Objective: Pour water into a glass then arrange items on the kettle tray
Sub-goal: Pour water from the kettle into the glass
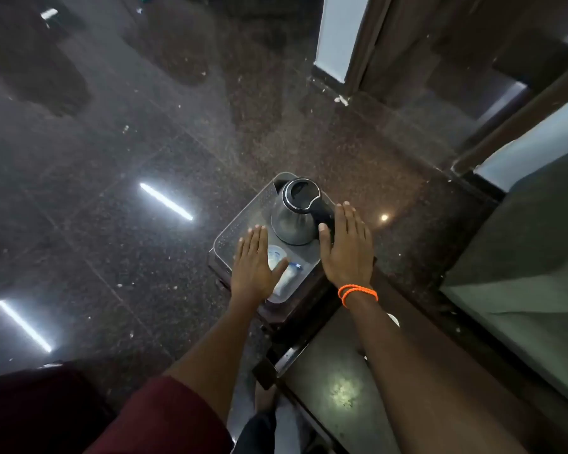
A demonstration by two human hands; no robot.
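Head view, sole record.

Progress: No pouring is shown. The kettle (296,215) is seated upright on the kettle tray (243,221), untouched by either palm, and no glass of water can be picked out with certainty. The task is judged to be either at its very start or at its closing arrangement; which of the two cannot be told from this view.

Left hand (254,267): spread flat and wide, fingers extended, nothing held. It is placed over the near-left part of the tray, partly covering a pale blue-and-white item (284,268), possibly a bottle or packet lying down; its identity is unclear.

Right hand (345,244): likewise flat and wide, nothing held, positioned just beside the kettle's black handle at the tray's right edge. Contact with the handle cannot be confirmed. An orange band (358,293) is worn at the wrist.

Kettle: brushed metal body, black lid and handle, lid closed, placed at the far-right part of the tray.

Kettle tray: grey, rounded corners, raised rim, set on a dark wooden stand (295,309) above a polished speckled floor (145,152).
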